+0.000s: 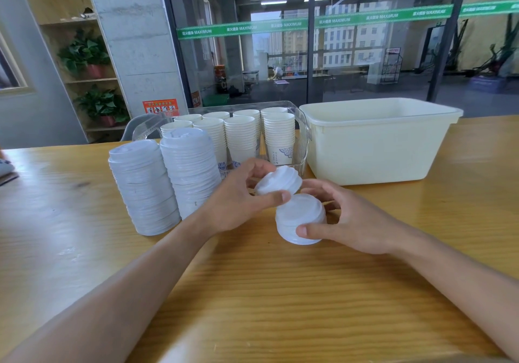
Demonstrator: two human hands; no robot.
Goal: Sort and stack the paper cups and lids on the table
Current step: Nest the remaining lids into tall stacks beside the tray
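Observation:
My left hand [238, 198] pinches a few white plastic lids [278, 180], tilted, just above a short stack of lids [300, 219] that stands on the wooden table [252, 292]. My right hand [348, 219] grips that short stack from the right, thumb on its front. Two tall stacks of white lids [144, 186] [191, 171] stand to the left. Behind them, several stacks of paper cups [241, 138] fill a clear plastic bin [304, 132].
A large cream plastic tub [376, 143] sits at the back right of the table. A grey chair back [134, 127] shows behind the clear bin. Beyond are a glass wall and shelves with potted plants [84, 54].

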